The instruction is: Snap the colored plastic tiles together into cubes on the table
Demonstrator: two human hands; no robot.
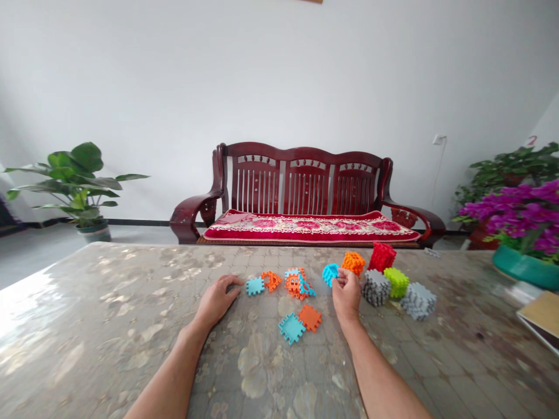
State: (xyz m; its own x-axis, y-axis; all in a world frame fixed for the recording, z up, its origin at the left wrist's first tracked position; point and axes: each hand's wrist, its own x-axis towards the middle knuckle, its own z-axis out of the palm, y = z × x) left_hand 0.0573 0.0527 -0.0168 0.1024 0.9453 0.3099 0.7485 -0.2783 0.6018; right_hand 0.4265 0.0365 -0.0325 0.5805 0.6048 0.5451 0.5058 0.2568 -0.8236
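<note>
My left hand (220, 298) rests on the table with its fingers loosely apart, just left of a light-blue interlocking tile (255, 286). That tile adjoins an orange openwork piece (271, 281). In the middle stands a small cluster of orange and blue pieces (295, 284). Nearer to me, a light-blue square tile (292, 329) and an orange tile (310, 318) lie side by side. My right hand (347, 294) pinches the edge of a blue tile in the blue stack (331, 274); the fingers partly hide how many it grips.
Right of my right hand stand orange (353, 263), red (382, 256), dark grey (376, 287), green (396, 283) and light grey (418, 300) stacks. A flower pot (519, 267) and a notebook (541, 317) sit at the right edge. Behind the table (144, 326) is a wooden bench (305, 180).
</note>
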